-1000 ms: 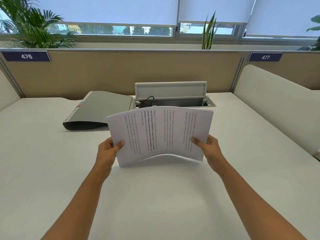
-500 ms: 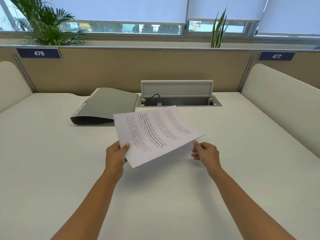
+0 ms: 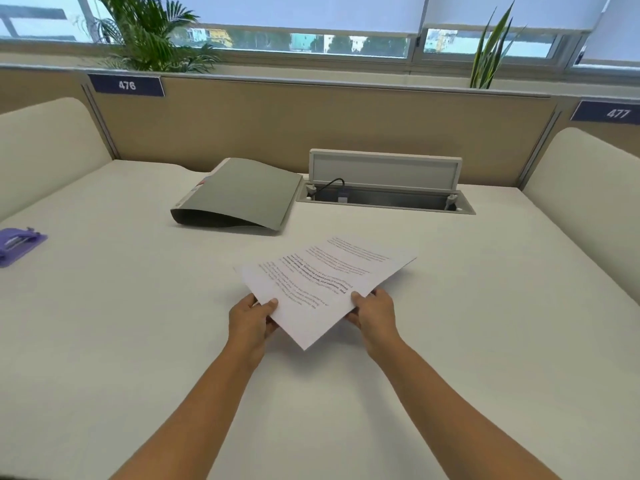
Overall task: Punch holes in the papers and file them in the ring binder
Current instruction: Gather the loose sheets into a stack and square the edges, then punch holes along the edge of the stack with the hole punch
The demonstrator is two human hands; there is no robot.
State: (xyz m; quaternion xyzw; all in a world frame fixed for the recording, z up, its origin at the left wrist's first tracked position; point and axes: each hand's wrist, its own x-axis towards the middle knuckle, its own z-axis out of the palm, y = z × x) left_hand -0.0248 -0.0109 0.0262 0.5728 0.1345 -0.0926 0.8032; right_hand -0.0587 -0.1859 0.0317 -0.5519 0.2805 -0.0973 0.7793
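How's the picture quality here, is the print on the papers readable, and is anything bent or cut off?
Head view: soft, even daylight, no hard shadows; the print on the papers is too blurred to read; wide-angle distortion bows the top edge of the partition; the purple hole punch is cut off at the left frame edge.

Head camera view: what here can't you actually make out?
Head view only:
The papers: print too small and blurred to read; sheet count unclear.
The ring binder: closed grey cover hides its rings.
The purple hole punch: cut off by the left edge.
The left hand, right hand: fingers hidden under the papers.
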